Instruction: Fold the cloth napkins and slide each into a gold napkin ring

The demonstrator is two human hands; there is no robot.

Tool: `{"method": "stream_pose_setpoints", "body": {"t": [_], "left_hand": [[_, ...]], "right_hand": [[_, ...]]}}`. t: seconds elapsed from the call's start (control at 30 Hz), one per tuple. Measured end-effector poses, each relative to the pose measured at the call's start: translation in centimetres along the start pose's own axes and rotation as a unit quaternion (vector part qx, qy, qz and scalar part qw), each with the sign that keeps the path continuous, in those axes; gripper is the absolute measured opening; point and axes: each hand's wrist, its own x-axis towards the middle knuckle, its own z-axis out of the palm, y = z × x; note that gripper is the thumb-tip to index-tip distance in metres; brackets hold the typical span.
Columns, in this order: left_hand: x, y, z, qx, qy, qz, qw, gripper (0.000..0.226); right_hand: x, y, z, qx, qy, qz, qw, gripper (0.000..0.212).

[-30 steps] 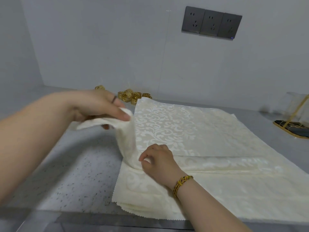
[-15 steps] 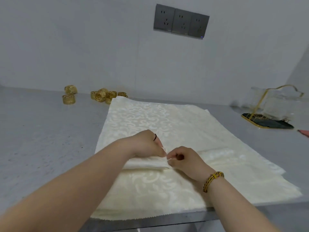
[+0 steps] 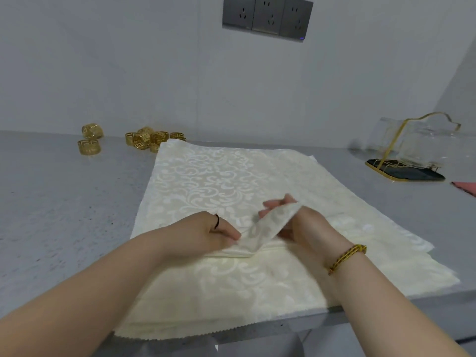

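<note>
Presently, your left hand (image 3: 203, 234) is pinching the near end of the folded napkin (image 3: 269, 226), fingertips curled down onto it where it meets the stack of napkins (image 3: 219, 176). Your right hand (image 3: 306, 229) grasps the other end of that same strip and holds it raised off the stack, so the strip slopes upward from left to right; the fingers (image 3: 277, 203) show behind the cloth, blurred. The folded napkin is a narrow cream band with a scroll pattern, lying between your two hands over the middle of the stack.

The stack lies flat on the grey bench (image 3: 64, 202), its near edge hanging slightly past the bench front. The gold napkin rings sit well apart from your hands at the back left: a cluster (image 3: 152, 139) touching the stack's far corner, and two more rings (image 3: 90, 141) further left — none is on a napkin.

Other items noted: a bracelet (image 3: 347, 257) on your right wrist, a gold wire stand (image 3: 407, 171) at the back right, and wall sockets (image 3: 268, 18) above.
</note>
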Motion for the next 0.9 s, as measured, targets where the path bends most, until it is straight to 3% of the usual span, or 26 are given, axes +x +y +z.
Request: {"method": "stream_pose_setpoints", "body": {"t": [0.07,0.1,0.2,0.33,0.47,0.57,0.67,0.77,0.9], "left_hand": [[0.2,-0.8,0.8,0.03,0.026,0.04,0.998,0.02],[0.1,-1.0,1.1,0.042,0.042,0.055,0.997,0.019],[0.0,-1.4,1.5,0.092,0.078,0.102,0.987,0.02],[-0.4,-1.7,1.8,0.191,0.106,0.184,0.958,0.053],[-0.6,-2.1,2.5,0.315,0.159,0.259,0.899,0.033],[-0.6,-1.8,2.7,0.289,0.172,0.267,0.903,0.032],[-0.5,-1.8,2.8,0.265,0.179,0.262,0.91,0.032],[-0.3,-2.5,3.0,0.217,0.159,0.26,0.928,0.028],[0.1,-3.5,3.0,0.163,0.162,0.251,0.94,0.029]], "right_hand": [[-0.2,-1.2,-1.0,0.078,-0.048,-0.02,0.996,0.045],[-0.4,-1.6,-1.3,0.063,-0.076,-0.03,0.995,0.045],[-1.0,-2.0,-1.4,-0.161,-0.149,-0.039,0.975,0.011],[-1.2,-1.7,-1.5,-0.374,-0.171,-0.026,0.911,0.022],[-1.1,-1.9,-1.3,-0.421,-0.126,-0.056,0.897,0.021],[0.5,-2.2,-0.9,-0.474,-0.072,-0.131,0.868,0.009],[2.5,-2.6,0.3,-0.51,-0.154,-0.063,0.844,0.005],[3.9,-3.3,1.3,-0.572,-0.228,0.024,0.787,0.011],[5.0,-4.7,2.1,-0.679,-0.271,0.118,0.672,0.017]]}}
